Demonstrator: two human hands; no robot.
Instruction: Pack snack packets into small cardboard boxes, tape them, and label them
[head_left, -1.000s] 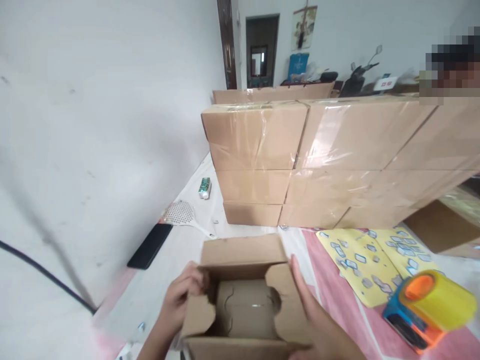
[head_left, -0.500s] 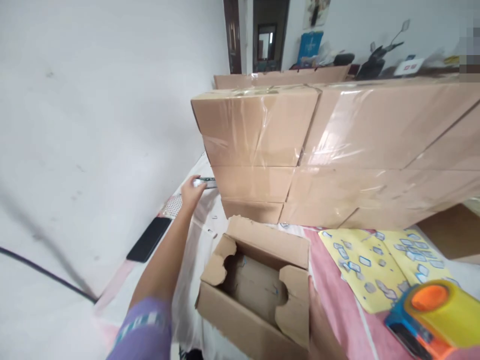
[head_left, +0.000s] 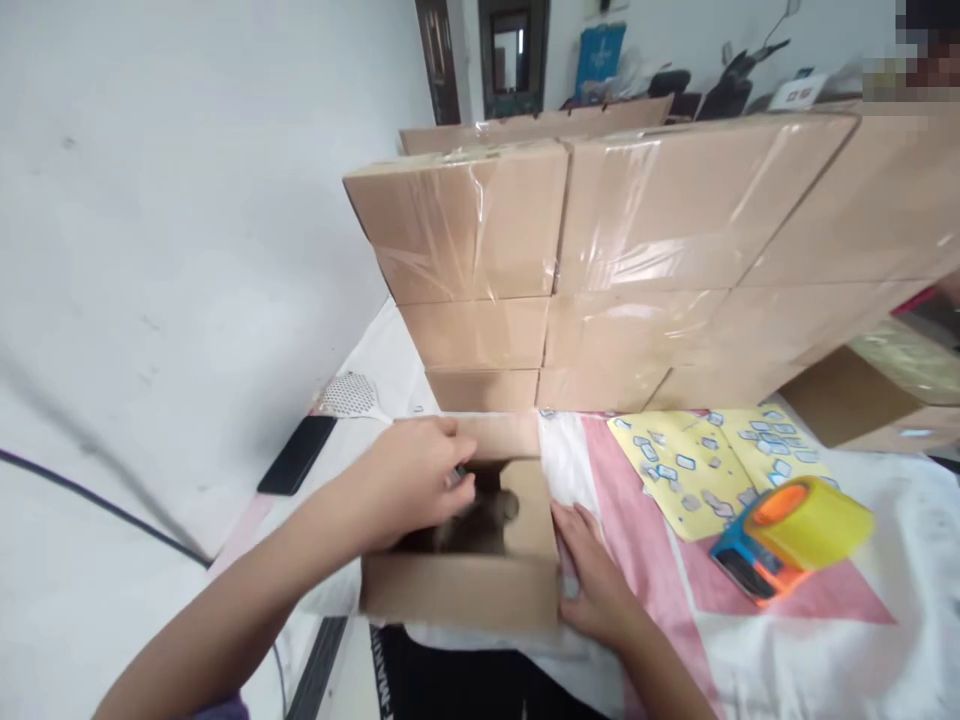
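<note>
A small open cardboard box (head_left: pixel 457 590) sits in front of me on the cloth-covered table. My left hand (head_left: pixel 409 480) is over the box's opening with its fingers closed on a small white and green bottle, of which only a tip shows. My right hand (head_left: pixel 592 570) lies against the box's right side with its fingers stretched out. The box's inner flaps stand up and its inside is dark.
A wall of film-wrapped cartons (head_left: pixel 637 220) stands just behind the box. To the right lie yellow sticker sheets (head_left: pixel 697 465) and an orange and blue tape dispenser (head_left: pixel 787 535). On the left are a black phone (head_left: pixel 296 455), a white swatter (head_left: pixel 349 395) and a black cable (head_left: pixel 97 500).
My left hand reached out to the small bottle beside the stack, took it and brought it back over the open box. The bottle is gone from its place by the cartons.
</note>
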